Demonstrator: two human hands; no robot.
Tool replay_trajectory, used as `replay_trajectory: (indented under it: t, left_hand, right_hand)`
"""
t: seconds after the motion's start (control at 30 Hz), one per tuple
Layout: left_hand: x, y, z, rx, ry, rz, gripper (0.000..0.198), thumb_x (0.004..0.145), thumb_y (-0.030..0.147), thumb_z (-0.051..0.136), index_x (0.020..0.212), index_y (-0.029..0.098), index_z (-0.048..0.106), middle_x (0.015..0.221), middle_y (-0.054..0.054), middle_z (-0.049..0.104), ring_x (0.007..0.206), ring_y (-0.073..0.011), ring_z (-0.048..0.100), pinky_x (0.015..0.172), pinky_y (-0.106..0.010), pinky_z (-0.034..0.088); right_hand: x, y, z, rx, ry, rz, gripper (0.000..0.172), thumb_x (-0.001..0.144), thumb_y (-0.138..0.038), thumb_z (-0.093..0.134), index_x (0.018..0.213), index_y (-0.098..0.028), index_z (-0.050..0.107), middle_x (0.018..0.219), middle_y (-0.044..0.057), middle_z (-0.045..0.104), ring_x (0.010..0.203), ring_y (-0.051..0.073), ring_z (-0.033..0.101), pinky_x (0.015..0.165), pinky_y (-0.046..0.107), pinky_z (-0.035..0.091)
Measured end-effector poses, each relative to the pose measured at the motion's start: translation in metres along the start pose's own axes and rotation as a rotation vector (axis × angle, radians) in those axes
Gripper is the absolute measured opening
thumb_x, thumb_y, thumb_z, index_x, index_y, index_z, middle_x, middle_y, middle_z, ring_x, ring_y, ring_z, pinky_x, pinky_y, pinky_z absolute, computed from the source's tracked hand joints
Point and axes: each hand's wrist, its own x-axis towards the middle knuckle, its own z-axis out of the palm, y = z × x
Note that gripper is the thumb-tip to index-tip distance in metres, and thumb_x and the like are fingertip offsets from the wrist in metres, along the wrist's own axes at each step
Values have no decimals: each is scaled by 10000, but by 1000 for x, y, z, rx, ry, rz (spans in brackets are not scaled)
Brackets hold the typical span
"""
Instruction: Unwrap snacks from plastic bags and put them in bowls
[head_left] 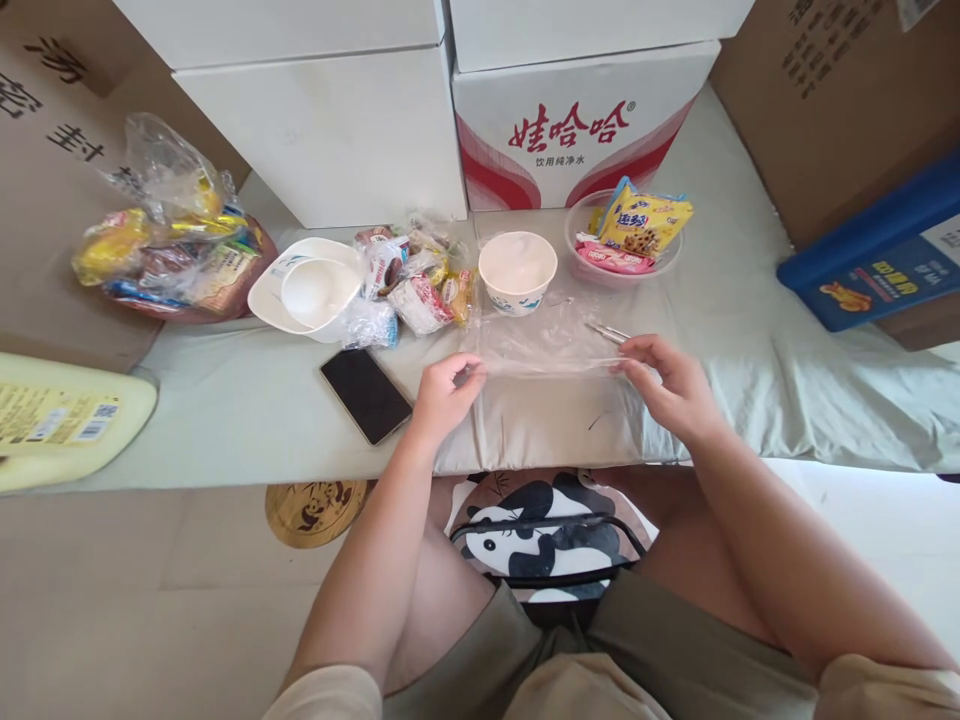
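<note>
A clear plastic bag (536,340) lies stretched flat between my two hands on the cloth-covered surface. My left hand (450,395) pinches its near left corner. At the near right corner my right hand (667,385) pinches it too. A thin silvery pointed tool (607,331), its kind unclear, extends from beside my right fingers; whether they grip it I cannot tell. Just beyond the bag stands a white paper bowl (517,272). Several wrapped snacks (420,285) are heaped left of it. A clear plastic bowl (626,262) with snack packets sits to the right.
A black phone (366,395) lies left of my left hand. Farther left are a white square bowl (266,290) and a heaped basket of snacks (259,262). White cartons (322,140) line the back. A blue box (885,250) stands right, a yellow container (82,420) left.
</note>
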Motion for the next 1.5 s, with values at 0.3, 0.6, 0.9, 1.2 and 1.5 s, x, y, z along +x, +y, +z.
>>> replay_trajectory:
  t: [0.3, 0.6, 0.9, 1.2, 1.5]
  left_hand:
    - [9, 3, 0, -412, 206, -288, 183, 791, 349, 672, 755, 184, 601, 685, 4, 650, 503, -78, 556, 468, -196, 383]
    - [10, -4, 2, -310, 160, -233, 198, 797, 373, 657, 778, 210, 546, 532, 79, 446, 423, -76, 404, 435, -208, 336]
    - [3, -8, 0, 419, 70, -77, 160, 789, 234, 649, 945, 198, 644, 915, -45, 686, 844, -191, 641, 803, -324, 500]
    - [6, -9, 1, 418, 30, -23, 265, 794, 156, 629, 1055, 195, 658, 1029, -82, 722, 1043, -250, 644, 989, -434, 481]
    - [1, 3, 13, 106, -202, 5, 234, 790, 193, 613, 1018, 179, 660, 903, -28, 729, 861, -155, 675, 855, -292, 517]
  right_hand:
    - [3, 3, 7, 148, -4, -122, 301, 928, -502, 537, 846, -235, 649, 952, 84, 746, 1127, 286, 670, 1008, 486, 487]
    - [9, -4, 6, 153, 123, 301, 197, 891, -403, 515, 842, -233, 601, 508, -36, 547, 438, 147, 517, 466, 267, 407]
    - [3, 3, 17, -527, 17, 40, 570, 812, -270, 553, 1377, -208, 511, 1273, 161, 586, 1003, 320, 641, 800, 443, 531]
    - [-15, 3, 20, -402, -463, -357, 746, 706, -192, 632, 1434, -266, 482, 1558, 141, 361, 1486, 421, 231, 1147, 643, 263]
    - [0, -12, 15, -74, -197, -248, 305, 956, -411, 491, 1132, -206, 631, 1193, 131, 687, 1173, 290, 628, 1024, 477, 481]
